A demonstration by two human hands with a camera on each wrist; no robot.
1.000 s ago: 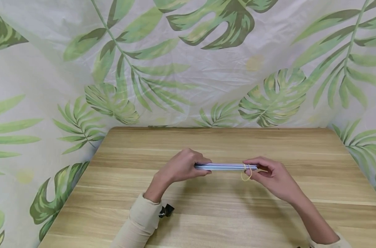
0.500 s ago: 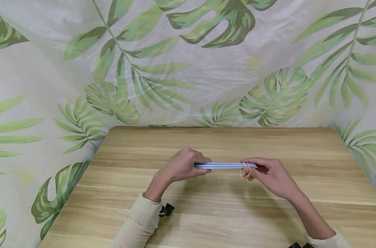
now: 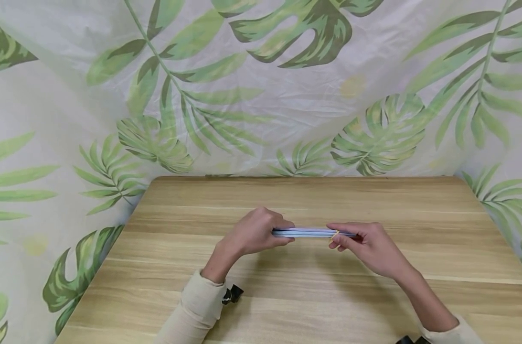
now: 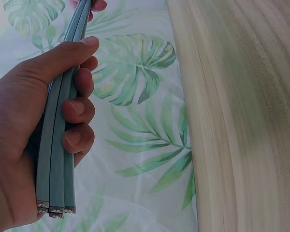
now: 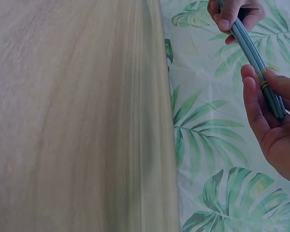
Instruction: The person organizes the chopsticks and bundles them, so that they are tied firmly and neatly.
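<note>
Above the table, a bundle of several long, thin, light-blue sticks point(image 3: 310, 232) is held level between both hands. The left hand point(image 3: 254, 231) grips its left end; in the left wrist view, curled fingers wrap the sticks point(image 4: 58, 154) and their cut ends stick out below the palm. Toward the other end, a yellow rubber band point(image 3: 335, 235) sits around the bundle. The right hand point(image 3: 370, 246) pinches there, thumb and fingers on either side of the sticks. In the right wrist view, the yellow band point(image 5: 264, 84) lies under the thumb, with stick ends pointing into the palm.
The wood-grain table point(image 3: 200, 267) spreads beneath both hands. A leaf-patterned cloth point(image 3: 286, 105) hangs behind it and at both sides. A black device point(image 3: 232, 293) is worn at the left sleeve, and another point(image 3: 411, 340) shows by the right sleeve.
The right hand has slid a little left along the sticks with the rubber band. The loose yellow loop that hung below the bundle is now close around it. The left hand stays nearly still.
</note>
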